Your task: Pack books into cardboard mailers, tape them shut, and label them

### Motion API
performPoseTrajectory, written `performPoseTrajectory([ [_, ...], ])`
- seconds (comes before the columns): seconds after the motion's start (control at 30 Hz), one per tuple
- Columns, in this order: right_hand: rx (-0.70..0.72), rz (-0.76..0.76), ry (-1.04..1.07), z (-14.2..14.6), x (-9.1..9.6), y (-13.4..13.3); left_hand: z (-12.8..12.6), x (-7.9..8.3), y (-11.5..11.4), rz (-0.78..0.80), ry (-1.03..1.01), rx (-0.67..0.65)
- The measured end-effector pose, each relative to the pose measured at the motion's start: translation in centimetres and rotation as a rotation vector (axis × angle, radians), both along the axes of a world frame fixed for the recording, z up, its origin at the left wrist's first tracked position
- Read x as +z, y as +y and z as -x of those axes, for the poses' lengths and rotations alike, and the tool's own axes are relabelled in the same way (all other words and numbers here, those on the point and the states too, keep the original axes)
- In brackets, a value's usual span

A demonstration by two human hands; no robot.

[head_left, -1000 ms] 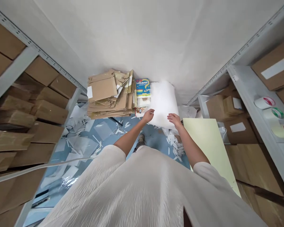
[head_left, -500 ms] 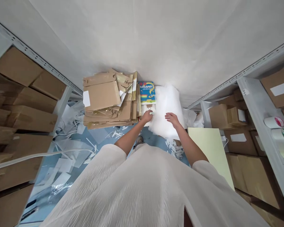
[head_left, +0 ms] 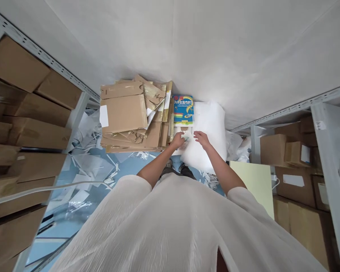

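My left hand [head_left: 177, 141] is closed with thumb and fingers on a small pale, thin piece [head_left: 186, 136], which could be paper or film; the view is too small to tell. Just right of it, my right hand [head_left: 201, 139] has its fingers apart and pointing left, over the edge of a white, soft-looking packing roll [head_left: 211, 124]. Beyond my hands lies a blue book [head_left: 183, 110] with a yellow banana shape on its cover. To the left rises a stack of flattened cardboard boxes [head_left: 123, 113], its edge close to my left hand.
Shelves with cardboard boxes [head_left: 42, 132] stand on the left and more boxes [head_left: 273, 149] on the right. A pale yellow board [head_left: 252, 181] leans at the right. Paper scraps [head_left: 93, 166] litter the blue floor. A white cable [head_left: 59, 187] crosses at left.
My right hand has moved left, closer to my left hand. A pale piece now shows more clearly at my left fingertips. The camera view has shifted slightly.
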State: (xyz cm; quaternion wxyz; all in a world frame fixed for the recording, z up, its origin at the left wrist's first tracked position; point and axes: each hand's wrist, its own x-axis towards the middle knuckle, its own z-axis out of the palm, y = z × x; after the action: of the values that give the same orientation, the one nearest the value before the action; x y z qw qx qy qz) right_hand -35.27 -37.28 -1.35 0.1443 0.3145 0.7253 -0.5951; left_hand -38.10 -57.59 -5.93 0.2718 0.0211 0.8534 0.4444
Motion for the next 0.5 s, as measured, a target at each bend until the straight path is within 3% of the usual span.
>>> performPoseTrajectory([
  [0.27,0.176,-0.032,0.041,8.7,-3.6,0.1,4.4,-0.3,2.5,0.106,0.1,-0.058],
  [0.5,0.187,-0.124,-0.029,11.6,-7.4,2.2,7.9,-1.2,4.0,0.258,0.09,-0.115],
])
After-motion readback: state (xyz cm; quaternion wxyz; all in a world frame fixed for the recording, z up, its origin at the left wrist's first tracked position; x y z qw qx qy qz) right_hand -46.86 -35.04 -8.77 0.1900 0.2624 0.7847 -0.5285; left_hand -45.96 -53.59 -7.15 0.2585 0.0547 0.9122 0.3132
